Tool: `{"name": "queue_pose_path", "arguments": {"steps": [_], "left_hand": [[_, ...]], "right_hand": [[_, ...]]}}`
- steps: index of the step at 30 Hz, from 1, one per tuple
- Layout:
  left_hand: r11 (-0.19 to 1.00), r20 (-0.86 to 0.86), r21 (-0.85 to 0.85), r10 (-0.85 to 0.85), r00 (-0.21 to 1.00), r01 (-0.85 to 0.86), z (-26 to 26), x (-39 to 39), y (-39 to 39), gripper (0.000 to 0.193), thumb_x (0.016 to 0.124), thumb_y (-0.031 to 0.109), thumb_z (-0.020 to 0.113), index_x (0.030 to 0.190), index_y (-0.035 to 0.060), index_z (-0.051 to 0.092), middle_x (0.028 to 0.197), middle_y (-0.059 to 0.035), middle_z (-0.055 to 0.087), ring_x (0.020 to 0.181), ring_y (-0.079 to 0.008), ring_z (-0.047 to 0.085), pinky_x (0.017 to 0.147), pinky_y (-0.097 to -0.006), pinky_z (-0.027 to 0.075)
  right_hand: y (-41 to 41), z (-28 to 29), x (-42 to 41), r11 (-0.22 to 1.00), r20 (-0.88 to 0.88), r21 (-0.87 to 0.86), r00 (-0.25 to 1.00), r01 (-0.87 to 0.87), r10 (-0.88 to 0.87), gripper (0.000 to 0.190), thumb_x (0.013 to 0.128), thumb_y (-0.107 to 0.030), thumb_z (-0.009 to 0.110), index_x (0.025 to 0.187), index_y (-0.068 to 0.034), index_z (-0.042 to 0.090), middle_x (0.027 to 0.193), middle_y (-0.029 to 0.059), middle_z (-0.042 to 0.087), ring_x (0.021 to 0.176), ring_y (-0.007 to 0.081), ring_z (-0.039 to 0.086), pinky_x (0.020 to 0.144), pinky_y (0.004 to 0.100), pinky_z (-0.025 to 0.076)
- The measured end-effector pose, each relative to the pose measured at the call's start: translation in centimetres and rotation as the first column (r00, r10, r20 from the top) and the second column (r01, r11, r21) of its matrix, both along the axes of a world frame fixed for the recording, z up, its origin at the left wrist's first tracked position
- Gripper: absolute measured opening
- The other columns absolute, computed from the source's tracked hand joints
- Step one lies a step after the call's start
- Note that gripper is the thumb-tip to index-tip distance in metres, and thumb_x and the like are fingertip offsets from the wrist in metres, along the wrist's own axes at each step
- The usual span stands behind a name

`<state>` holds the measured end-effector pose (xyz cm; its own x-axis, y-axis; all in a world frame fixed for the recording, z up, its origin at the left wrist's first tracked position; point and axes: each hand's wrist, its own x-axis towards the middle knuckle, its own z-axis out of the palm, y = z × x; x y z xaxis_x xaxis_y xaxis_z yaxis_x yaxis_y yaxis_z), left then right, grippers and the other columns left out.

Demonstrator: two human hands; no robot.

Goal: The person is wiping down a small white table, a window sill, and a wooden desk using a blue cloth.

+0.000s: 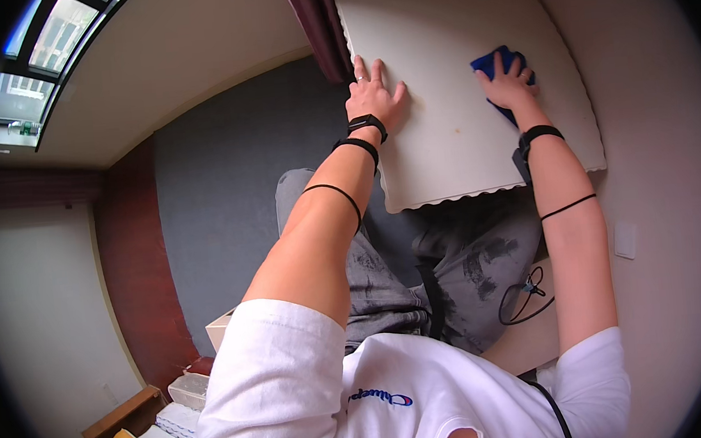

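Observation:
A pale table with a scalloped edge (444, 150) stretches before me, with small brownish spots on its surface. My left hand (376, 96) lies on the table near its left edge, fingers spread, holding nothing; it wears a ring, and a black band is on the wrist. Under my right hand (507, 80), further right on the tabletop, is a dark blue cloth (489, 63). The palm and fingers press on the cloth, and part of it sticks out towards the wrist.
A purple curtain (316, 24) hangs at the table's far left edge. The wall (640, 134) runs close along the right side, with a white switch plate (624, 239). A looped black cable (518, 311) lies by my right thigh. An open wooden drawer (119, 416) holds several packages at lower left.

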<state>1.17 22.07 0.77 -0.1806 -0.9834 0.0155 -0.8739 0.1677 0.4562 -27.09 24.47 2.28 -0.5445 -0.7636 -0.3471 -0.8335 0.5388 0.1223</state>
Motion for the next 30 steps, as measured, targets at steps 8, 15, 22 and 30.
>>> {"name": "queue_pose_path", "arguments": {"steps": [8, 15, 22, 30], "left_hand": [[1.0, -0.003, -0.02, -0.01, 1.0, 0.01, -1.0, 0.2, -0.4, 0.069, 0.094, 0.053, 0.061, 0.152, 0.0188, 0.046, 0.169, -0.0208, 0.026, 0.124, -0.0429, 0.062, 0.102, -0.0511, 0.053], [1.0, -0.02, -0.018, 0.009, 1.0, -0.01, -1.2, 0.8, -0.5, 0.069, 0.094, 0.051, 0.061, 0.152, 0.0179, 0.046, 0.171, -0.0181, 0.026, 0.123, -0.0413, 0.062, 0.099, -0.0501, 0.056], [1.0, -0.051, -0.001, -0.016, 0.999, 0.016, -0.2, -0.7, 0.1, 0.068, 0.094, 0.052, 0.062, 0.152, 0.0197, 0.046, 0.17, -0.0182, 0.026, 0.127, -0.0422, 0.061, 0.102, -0.051, 0.054], [1.0, -0.023, -0.009, -0.003, 1.0, 0.003, -1.2, 0.4, -0.5, 0.069, 0.094, 0.051, 0.062, 0.153, 0.019, 0.046, 0.171, -0.0164, 0.026, 0.124, -0.0399, 0.061, 0.1, -0.0493, 0.056]], "right_hand": [[1.9, 0.9, -1.0, 0.998, 0.078, -0.018, 0.995, -0.066, 0.067, 0.086, 0.1, -0.073, 0.037, 0.17, -0.032, 0.01, 0.177, 0.012, 0.004, 0.162, 0.0405, 0.006, 0.123, 0.0695, 0.018], [7.6, 0.5, -12.6, 0.972, 0.074, 0.007, 0.969, 0.235, -0.235, 0.094, 0.096, -0.08, 0.037, 0.17, -0.033, 0.005, 0.177, 0.015, -0.001, 0.161, 0.0459, 0.003, 0.125, 0.067, 0.015], [11.7, 0.1, -16.0, 0.923, 0.005, 0.008, 0.923, 0.384, -0.384, 0.089, 0.099, -0.077, 0.028, 0.17, -0.031, 0.002, 0.176, 0.0175, -0.002, 0.16, 0.048, 0.003, 0.119, 0.0763, 0.014], [7.6, -0.2, 1.6, 0.996, 0.056, -0.08, 0.998, 0.043, -0.038, 0.084, 0.102, -0.066, 0.036, 0.169, -0.02, 0.015, 0.175, 0.023, 0.009, 0.158, 0.0512, 0.012, 0.115, 0.0764, 0.023]]}}
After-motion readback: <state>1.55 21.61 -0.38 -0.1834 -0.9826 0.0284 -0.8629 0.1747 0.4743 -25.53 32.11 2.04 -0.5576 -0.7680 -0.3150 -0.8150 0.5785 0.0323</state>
